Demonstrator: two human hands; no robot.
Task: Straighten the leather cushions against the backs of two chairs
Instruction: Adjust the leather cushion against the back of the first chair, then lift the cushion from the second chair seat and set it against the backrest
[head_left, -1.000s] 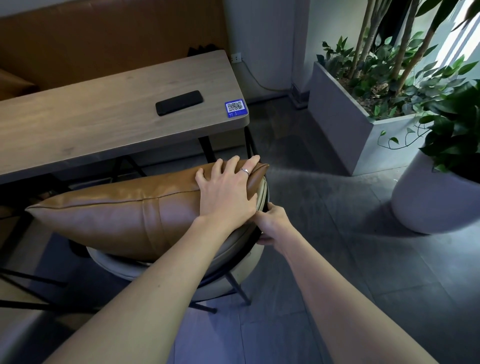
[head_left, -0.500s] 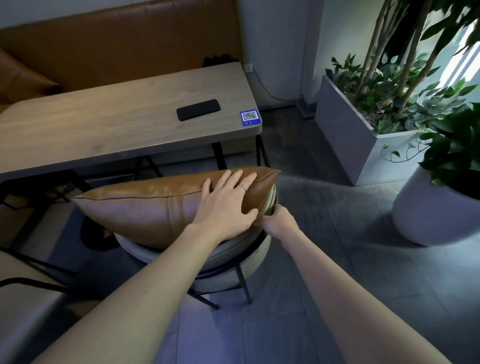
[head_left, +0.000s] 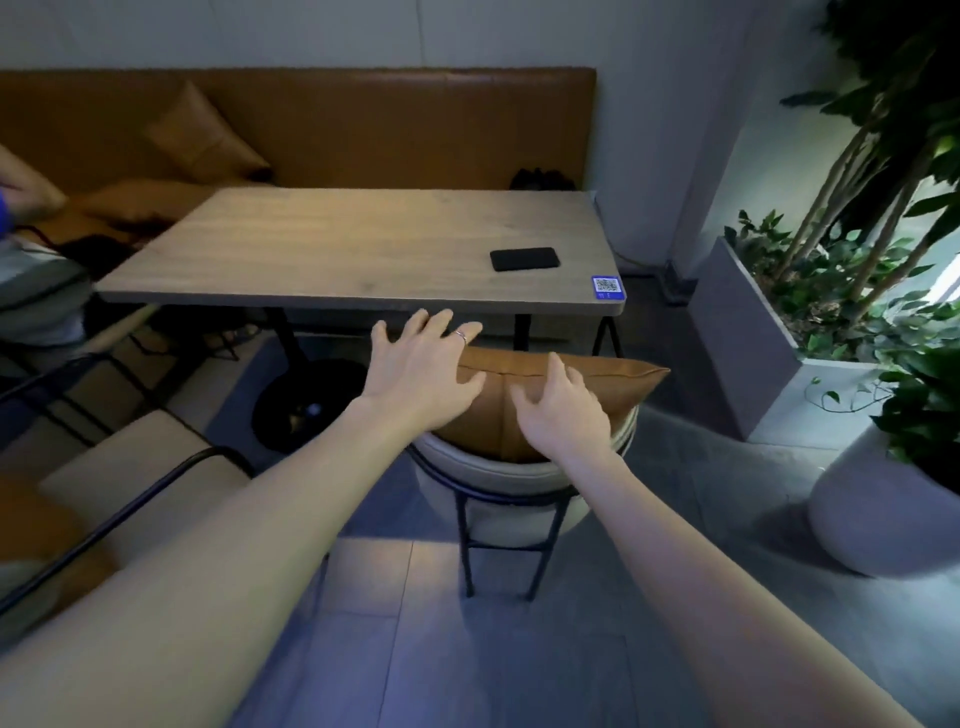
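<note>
A tan leather cushion (head_left: 524, 395) stands upright inside the curved back of a pale round chair (head_left: 498, 480) in front of the wooden table. My left hand (head_left: 423, 371) hovers over the cushion's left end with fingers spread, hiding that end. My right hand (head_left: 563, 408) is held open in front of the cushion's right half, fingers apart, holding nothing. Whether either hand touches the leather I cannot tell. A second pale chair (head_left: 135, 478) with a black frame stands at the lower left; no cushion shows on it.
The wooden table (head_left: 311, 249) carries a black phone (head_left: 524, 258) and a blue QR sticker (head_left: 606, 287). Behind it runs a tan leather bench with another cushion (head_left: 205, 137). A grey planter (head_left: 753, 343) and a round white pot (head_left: 883, 514) stand at the right. A person's arm (head_left: 28, 187) shows at far left.
Both hands have let go: the left lifted off the cushion's top, the right left the chair's rim. The view has pulled back and up, showing the bench and the whole table.
</note>
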